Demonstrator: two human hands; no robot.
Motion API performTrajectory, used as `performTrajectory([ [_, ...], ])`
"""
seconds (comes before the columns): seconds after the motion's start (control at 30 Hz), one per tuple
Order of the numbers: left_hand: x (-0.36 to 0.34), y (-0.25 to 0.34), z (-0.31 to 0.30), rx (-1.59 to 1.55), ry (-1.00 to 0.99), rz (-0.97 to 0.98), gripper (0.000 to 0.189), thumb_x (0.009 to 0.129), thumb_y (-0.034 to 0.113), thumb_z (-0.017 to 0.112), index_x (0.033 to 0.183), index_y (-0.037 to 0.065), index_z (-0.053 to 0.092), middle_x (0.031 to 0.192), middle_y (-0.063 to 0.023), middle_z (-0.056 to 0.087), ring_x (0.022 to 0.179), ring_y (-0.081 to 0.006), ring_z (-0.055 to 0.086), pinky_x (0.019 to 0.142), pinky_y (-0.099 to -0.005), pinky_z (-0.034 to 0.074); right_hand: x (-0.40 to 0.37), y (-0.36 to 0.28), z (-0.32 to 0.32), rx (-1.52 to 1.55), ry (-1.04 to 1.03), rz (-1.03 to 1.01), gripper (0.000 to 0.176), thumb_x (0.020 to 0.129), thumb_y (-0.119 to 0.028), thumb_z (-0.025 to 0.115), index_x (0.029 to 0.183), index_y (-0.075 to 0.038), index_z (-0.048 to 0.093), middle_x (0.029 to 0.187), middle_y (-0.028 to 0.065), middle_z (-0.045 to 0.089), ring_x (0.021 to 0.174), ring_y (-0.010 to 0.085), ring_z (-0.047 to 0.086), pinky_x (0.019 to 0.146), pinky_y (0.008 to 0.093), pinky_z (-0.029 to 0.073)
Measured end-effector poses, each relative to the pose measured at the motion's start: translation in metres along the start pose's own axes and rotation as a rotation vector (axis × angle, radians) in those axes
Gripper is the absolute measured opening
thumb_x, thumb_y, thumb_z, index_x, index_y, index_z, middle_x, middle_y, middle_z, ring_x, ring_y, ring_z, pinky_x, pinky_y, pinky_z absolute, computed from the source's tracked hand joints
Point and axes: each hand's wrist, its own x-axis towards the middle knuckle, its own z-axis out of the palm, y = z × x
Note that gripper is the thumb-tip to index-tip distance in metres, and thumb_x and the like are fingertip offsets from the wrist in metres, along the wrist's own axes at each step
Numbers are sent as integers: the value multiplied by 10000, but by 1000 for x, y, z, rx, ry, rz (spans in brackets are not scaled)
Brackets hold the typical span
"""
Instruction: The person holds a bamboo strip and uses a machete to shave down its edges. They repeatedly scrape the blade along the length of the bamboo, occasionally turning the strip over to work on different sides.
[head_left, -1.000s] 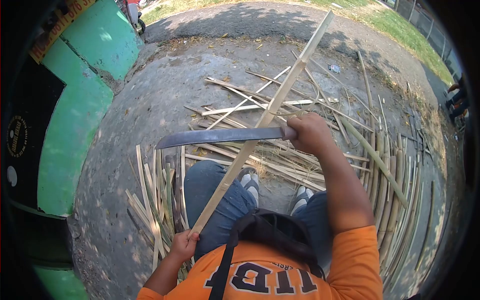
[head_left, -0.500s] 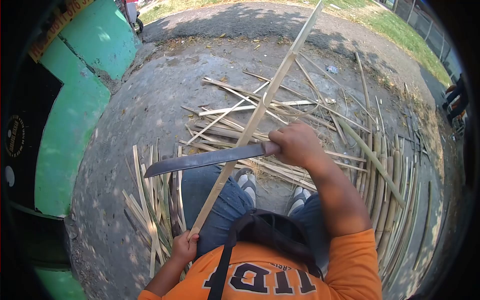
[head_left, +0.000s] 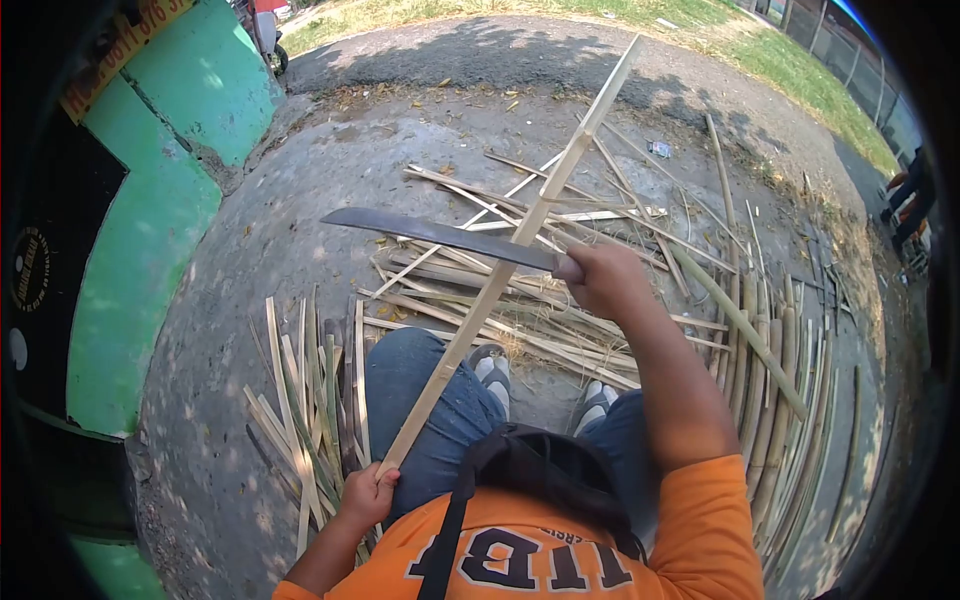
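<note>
A long, pale bamboo strip [head_left: 468, 335] runs slantwise from my left thigh up toward the road. Its lower end sits in my left hand [head_left: 369, 497], with fingers wrapped round it and the thumb on top. My right hand [head_left: 606, 282] is closed on the handle of a machete [head_left: 440, 236]. The dark blade points left and crosses over the strip around its middle. A small raised sliver shows on the strip's edge, farther up than the blade.
Loose bamboo strips [head_left: 560, 335] lie heaped beyond my feet. More strips [head_left: 300, 400] stand by my left leg, and bamboo poles [head_left: 770, 370] lie at right. A green wall [head_left: 150, 270] rises at left. A person [head_left: 908, 195] is at the far right edge.
The machete has moved farther up along the strip, away from me, its tip now raised. My right arm has stretched forward a little. My left hand stays at the strip's lower end.
</note>
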Motion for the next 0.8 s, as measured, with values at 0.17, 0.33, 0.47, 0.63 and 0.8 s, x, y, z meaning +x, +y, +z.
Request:
performTrajectory([
  [0.17,0,-14,3,12,-5,-1,494,1038,461,629,959,-22,688,726,-126,699,667,-268,702,631,-378,521,-1,-30,8,-33,-52,-354,122,780,-226,731,808,-150,640,735,75,683,713,327,695,692,474,530],
  [0.33,1,-11,4,-9,27,27,461,1036,436,634,917,-7,682,710,-181,670,689,-381,691,615,-420,512,7,31,11,-8,98,59,138,822,-236,748,854,-119,681,802,161,711,805,403,694,727,527,548],
  [0.47,5,-4,-4,-27,-10,9,451,1036,427,633,893,2,679,699,-211,652,695,-442,682,607,-444,507,4,69,22,114,238,439,162,891,-251,722,1003,-138,752,833,200,716,829,438,688,733,538,537],
  [0.63,3,3,0,-36,15,19,464,1040,440,623,893,2,671,694,-211,646,683,-439,677,602,-445,502,4,51,13,215,239,267,167,886,-261,729,945,-105,729,818,202,711,802,444,684,722,538,537],
  [0.8,3,-8,6,-32,33,57,492,1039,467,619,886,1,658,678,-206,632,658,-439,666,586,-439,492,6,19,4,70,82,-5,124,822,-220,738,894,-127,698,786,144,700,776,401,686,703,511,534],
])
